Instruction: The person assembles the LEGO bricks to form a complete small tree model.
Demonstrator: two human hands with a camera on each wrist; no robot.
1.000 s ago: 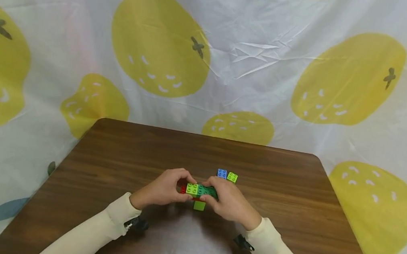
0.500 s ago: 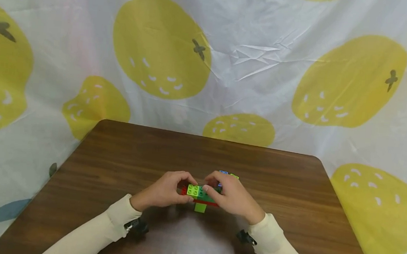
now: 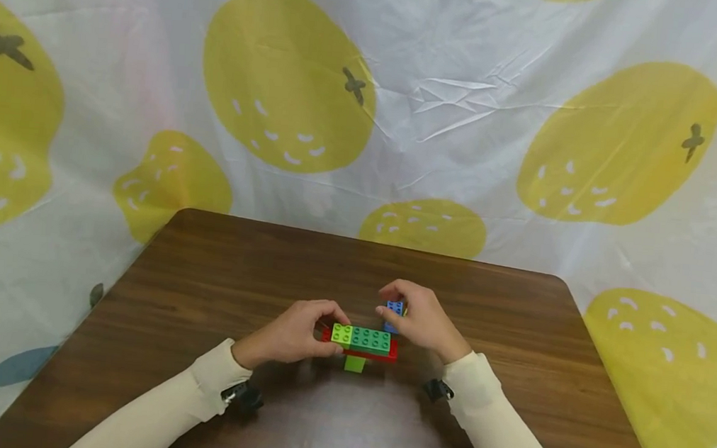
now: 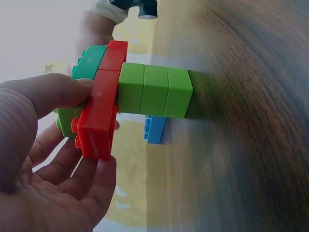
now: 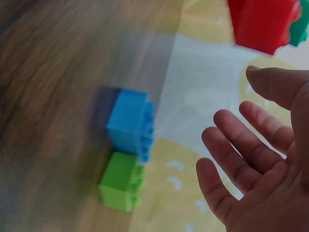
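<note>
A toy brick structure stands at the table's middle: a column of stacked lime bricks (image 4: 154, 89) carries a red layer (image 4: 99, 104), topped by a lime brick (image 3: 341, 333) and a longer green brick (image 3: 370, 340). My left hand (image 3: 293, 330) holds its left end, thumb on one side and fingers on the other. Apart from the structure, my right hand (image 3: 425, 318) reaches over a blue brick (image 5: 126, 121), fingers spread and nothing between them. A loose lime brick (image 5: 118, 181) sits beside the blue one, mostly hidden behind the hand in the head view.
The brown wooden table (image 3: 252, 264) lies under everything. Behind it hangs a white cloth (image 3: 448, 153) printed with yellow fruit. Dark wrist cameras are strapped below both sleeves (image 3: 478, 391).
My right hand has let go of the green brick and moved back and to the right, over the blue brick. The left hand keeps its hold on the structure.
</note>
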